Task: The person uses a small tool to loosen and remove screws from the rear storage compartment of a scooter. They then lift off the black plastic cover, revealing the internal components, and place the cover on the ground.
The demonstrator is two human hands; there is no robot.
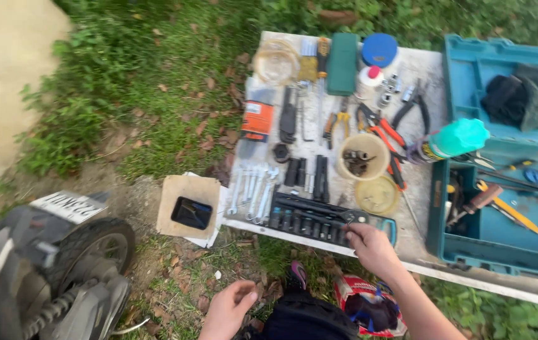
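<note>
My right hand [371,247] reaches to the near edge of a white board [420,75] lying on the grass, its fingers on the right end of a black socket rail [310,217] beside a ratchet handle [351,217]. Whether the fingers grip the handle I cannot tell. My left hand [228,308] hovers low over the ground with curled fingers and holds nothing. Several spanners [253,192] lie left of the socket rail. A round tub of small parts [362,157] and its lid [376,195] sit just beyond my right hand.
An open teal toolbox [502,69] with screwdrivers stands at the right. Pliers [337,121], a green case [342,63] and a teal-capped can [454,140] lie on the board. A phone on cardboard [191,212] rests left of it. A motorbike rear wheel [89,249] is at lower left.
</note>
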